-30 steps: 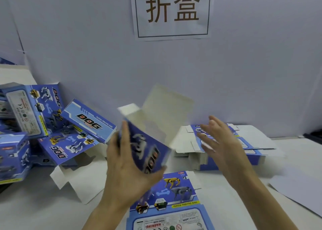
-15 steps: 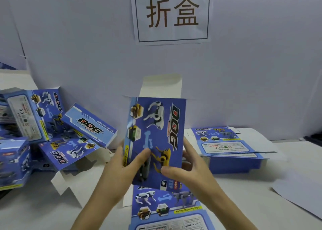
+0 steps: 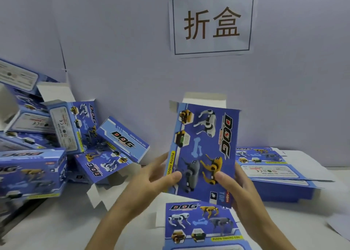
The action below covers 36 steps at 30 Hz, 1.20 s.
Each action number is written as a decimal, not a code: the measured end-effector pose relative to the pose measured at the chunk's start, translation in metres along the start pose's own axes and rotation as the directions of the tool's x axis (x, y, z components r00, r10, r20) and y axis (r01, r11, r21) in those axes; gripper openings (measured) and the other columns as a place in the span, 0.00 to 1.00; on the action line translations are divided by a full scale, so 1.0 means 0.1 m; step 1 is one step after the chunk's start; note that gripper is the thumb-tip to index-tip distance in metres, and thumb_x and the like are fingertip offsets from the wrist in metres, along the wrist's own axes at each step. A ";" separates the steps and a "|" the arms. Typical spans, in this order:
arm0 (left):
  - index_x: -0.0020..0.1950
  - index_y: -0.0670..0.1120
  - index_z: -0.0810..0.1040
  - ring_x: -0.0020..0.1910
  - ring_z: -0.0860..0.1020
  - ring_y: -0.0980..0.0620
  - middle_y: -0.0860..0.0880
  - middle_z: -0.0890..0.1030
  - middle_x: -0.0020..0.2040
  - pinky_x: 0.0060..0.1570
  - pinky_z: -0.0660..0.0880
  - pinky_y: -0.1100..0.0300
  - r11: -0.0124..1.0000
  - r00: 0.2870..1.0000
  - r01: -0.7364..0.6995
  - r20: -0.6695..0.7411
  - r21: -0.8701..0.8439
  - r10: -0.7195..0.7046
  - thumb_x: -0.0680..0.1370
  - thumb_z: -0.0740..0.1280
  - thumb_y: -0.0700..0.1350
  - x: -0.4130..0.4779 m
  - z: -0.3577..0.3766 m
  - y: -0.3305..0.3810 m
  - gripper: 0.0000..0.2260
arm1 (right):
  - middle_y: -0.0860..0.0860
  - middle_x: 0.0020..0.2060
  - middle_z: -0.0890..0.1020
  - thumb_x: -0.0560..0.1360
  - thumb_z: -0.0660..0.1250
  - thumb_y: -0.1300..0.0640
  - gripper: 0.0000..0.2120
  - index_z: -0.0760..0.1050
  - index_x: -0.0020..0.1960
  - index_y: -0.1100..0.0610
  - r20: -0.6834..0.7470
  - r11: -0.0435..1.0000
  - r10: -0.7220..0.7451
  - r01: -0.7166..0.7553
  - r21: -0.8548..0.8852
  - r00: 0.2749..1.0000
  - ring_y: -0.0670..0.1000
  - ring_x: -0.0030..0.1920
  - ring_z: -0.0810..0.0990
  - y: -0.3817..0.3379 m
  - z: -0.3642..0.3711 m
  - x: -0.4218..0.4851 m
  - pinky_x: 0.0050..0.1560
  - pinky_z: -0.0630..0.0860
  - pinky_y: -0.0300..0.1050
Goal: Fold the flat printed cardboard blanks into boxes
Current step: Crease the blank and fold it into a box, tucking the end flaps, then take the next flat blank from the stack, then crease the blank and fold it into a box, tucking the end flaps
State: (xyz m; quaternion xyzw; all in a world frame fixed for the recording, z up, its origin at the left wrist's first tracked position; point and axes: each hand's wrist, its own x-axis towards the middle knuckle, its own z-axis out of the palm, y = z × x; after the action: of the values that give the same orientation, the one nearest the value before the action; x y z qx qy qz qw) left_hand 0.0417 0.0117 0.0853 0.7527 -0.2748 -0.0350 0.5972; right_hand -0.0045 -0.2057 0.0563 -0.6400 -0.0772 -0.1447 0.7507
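The blue printed box blank (image 3: 205, 147) is held upright in the air above the counter (image 3: 56, 229), in the middle of the view. Its dog-picture face is turned to the camera, with the word DOG running down its right side, and a white flap stands open at its top edge. Both hands grip it low down. The left hand (image 3: 151, 179), at about 8 o'clock from the blank, has its thumb pressed on the front by the yellow strip and its fingers behind the left edge. The right hand (image 3: 239, 187), at about 4 o'clock, has its thumb on the front beside the yellow dog and its fingers curled round the right edge. At 6 o'clock, just under the held blank, a flat blank (image 3: 200, 225) lies printed side up on the counter. At 3 o'clock a stack of flat blanks (image 3: 280, 176) rests against the wall (image 3: 123, 51). From 8 to 10 o'clock folded boxes (image 3: 75, 128) lie heaped on one another, some tilted, some with white flaps open. At 12 o'clock a white paper sign (image 3: 212, 22) with two brown characters hangs on the wall.
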 end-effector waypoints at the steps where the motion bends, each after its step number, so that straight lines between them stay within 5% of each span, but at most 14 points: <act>1: 0.66 0.64 0.70 0.57 0.81 0.54 0.57 0.82 0.58 0.53 0.79 0.58 0.998 0.995 0.066 0.079 -0.014 -0.065 0.65 0.72 0.63 0.00 -0.04 -0.01 0.30 | 0.47 0.58 0.82 0.59 0.80 0.44 0.40 0.69 0.68 0.42 0.014 1.000 0.014 -0.014 0.011 1.000 0.53 0.58 0.81 0.01 0.00 0.00 0.51 0.81 0.55; 4: 0.62 0.61 0.74 0.52 0.83 0.53 0.54 0.84 0.54 0.44 0.80 0.63 0.992 0.994 0.095 0.070 -0.082 -0.090 0.63 0.72 0.62 -0.03 -0.12 0.02 0.28 | 0.44 0.54 0.83 0.62 0.76 0.40 0.37 0.65 0.67 0.38 0.081 0.996 0.087 -0.088 0.009 0.993 0.53 0.54 0.83 0.02 0.03 0.01 0.46 0.83 0.52; 9: 0.46 0.46 0.85 0.41 0.84 0.45 0.41 0.84 0.46 0.37 0.81 0.59 0.886 0.959 0.032 -0.236 -0.463 -0.158 0.66 0.74 0.54 0.20 -0.68 0.32 0.15 | 0.50 0.56 0.80 0.64 0.67 0.41 0.39 0.56 0.73 0.36 0.072 0.986 0.156 -0.151 -0.071 0.985 0.54 0.46 0.85 0.09 0.02 0.10 0.42 0.81 0.48; 12: 0.68 0.45 0.72 0.64 0.75 0.39 0.39 0.73 0.67 0.61 0.73 0.41 0.519 0.836 -0.466 -0.549 -0.716 -0.007 0.76 0.67 0.54 0.50 -1.23 0.63 0.24 | 0.50 0.54 0.80 0.66 0.65 0.42 0.39 0.53 0.74 0.36 0.052 0.975 0.221 -0.218 -0.051 0.974 0.57 0.42 0.86 0.11 0.03 0.17 0.41 0.80 0.53; 14: 0.77 0.47 0.61 0.74 0.62 0.38 0.40 0.60 0.76 0.69 0.62 0.37 0.307 0.742 -0.643 -0.670 -0.702 0.024 0.78 0.64 0.58 0.62 -1.45 0.80 0.30 | 0.50 0.54 0.80 0.64 0.63 0.40 0.40 0.52 0.73 0.35 0.057 0.965 0.251 -0.245 -0.095 0.966 0.57 0.41 0.86 0.12 0.06 0.17 0.44 0.79 0.55; 15: 0.78 0.48 0.58 0.75 0.60 0.39 0.41 0.59 0.77 0.70 0.61 0.37 0.284 0.745 -0.648 -0.665 -0.707 0.044 0.78 0.64 0.59 0.67 -1.46 0.80 0.32 | 0.49 0.54 0.80 0.64 0.63 0.39 0.40 0.53 0.73 0.34 0.055 0.959 0.261 -0.252 -0.128 0.964 0.56 0.41 0.86 0.11 0.05 0.16 0.45 0.79 0.55; 17: 0.79 0.50 0.54 0.74 0.63 0.41 0.42 0.61 0.76 0.68 0.65 0.38 0.442 0.825 -0.532 -0.560 -0.723 0.077 0.76 0.65 0.58 0.73 -1.22 0.68 0.36 | 0.48 0.54 0.80 0.63 0.63 0.36 0.37 0.56 0.70 0.33 0.061 0.941 0.266 -0.245 -0.234 0.962 0.51 0.43 0.86 0.10 0.04 0.09 0.45 0.80 0.49; 19: 0.75 0.50 0.63 0.65 0.75 0.47 0.43 0.72 0.69 0.65 0.69 0.45 0.755 0.952 -0.237 -0.300 -0.612 0.056 0.73 0.65 0.55 0.71 -0.76 0.40 0.32 | 0.44 0.54 0.79 0.65 0.63 0.34 0.31 0.62 0.68 0.35 0.089 0.870 0.284 -0.217 -0.443 0.955 0.45 0.45 0.84 0.09 -0.01 0.02 0.43 0.78 0.37; 21: 0.69 0.50 0.71 0.60 0.79 0.51 0.46 0.78 0.63 0.63 0.71 0.53 0.984 0.976 0.159 0.165 -0.084 -0.144 0.74 0.68 0.53 0.62 -0.21 0.02 0.24 | 0.42 0.53 0.79 0.75 0.63 0.40 0.22 0.68 0.68 0.42 0.114 0.702 0.312 -0.149 -0.696 0.943 0.41 0.49 0.81 0.14 -0.08 0.01 0.47 0.77 0.33; 22: 0.69 0.49 0.72 0.61 0.78 0.51 0.48 0.78 0.64 0.63 0.71 0.55 0.928 0.883 0.215 0.346 0.303 -0.317 0.75 0.68 0.55 0.56 0.04 -0.19 0.24 | 0.43 0.55 0.79 0.78 0.62 0.44 0.19 0.70 0.68 0.45 0.114 0.592 0.328 -0.110 -0.798 0.938 0.41 0.52 0.80 0.17 -0.11 0.02 0.52 0.76 0.35; 24: 0.71 0.48 0.68 0.65 0.72 0.48 0.48 0.71 0.70 0.64 0.69 0.51 0.663 0.736 0.099 0.394 0.742 -0.551 0.74 0.68 0.61 0.46 0.39 -0.54 0.30 | 0.47 0.60 0.78 0.80 0.60 0.46 0.17 0.72 0.67 0.48 0.076 0.391 0.379 -0.085 -0.916 0.922 0.45 0.57 0.77 0.22 -0.17 0.03 0.57 0.74 0.39; 29: 0.77 0.49 0.55 0.72 0.62 0.50 0.50 0.58 0.75 0.71 0.63 0.49 0.542 0.760 0.061 0.313 0.838 -0.569 0.69 0.71 0.65 0.41 0.58 -0.56 0.44 | 0.52 0.53 0.76 0.78 0.59 0.47 0.09 0.73 0.45 0.49 -0.028 0.154 0.522 -0.126 -0.980 0.853 0.50 0.49 0.75 0.30 -0.26 0.02 0.39 0.68 0.37; 33: 0.74 0.49 0.59 0.69 0.66 0.50 0.49 0.62 0.72 0.66 0.69 0.52 0.491 0.739 0.057 0.294 0.869 -0.606 0.68 0.73 0.64 0.51 0.60 -0.51 0.42 | 0.53 0.62 0.72 0.76 0.59 0.41 0.18 0.70 0.62 0.48 -0.117 0.048 0.540 -0.169 -0.984 0.834 0.54 0.60 0.72 0.39 -0.30 0.01 0.56 0.71 0.45; 36: 0.74 0.49 0.59 0.68 0.64 0.46 0.47 0.62 0.69 0.66 0.66 0.49 0.389 0.777 -0.030 0.266 0.921 -0.571 0.65 0.75 0.66 0.57 0.63 -0.56 0.46 | 0.52 0.62 0.73 0.75 0.60 0.38 0.23 0.66 0.64 0.50 -0.190 0.005 0.521 -0.226 -0.974 0.832 0.54 0.61 0.73 0.38 -0.32 -0.02 0.57 0.71 0.46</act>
State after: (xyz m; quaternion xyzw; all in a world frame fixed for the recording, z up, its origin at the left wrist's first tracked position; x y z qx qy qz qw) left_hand 0.0866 -0.0625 0.0317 0.9402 -0.2742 -0.2017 -0.0122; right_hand 0.0038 -0.2314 0.0150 -0.9749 0.1264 0.1209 0.1374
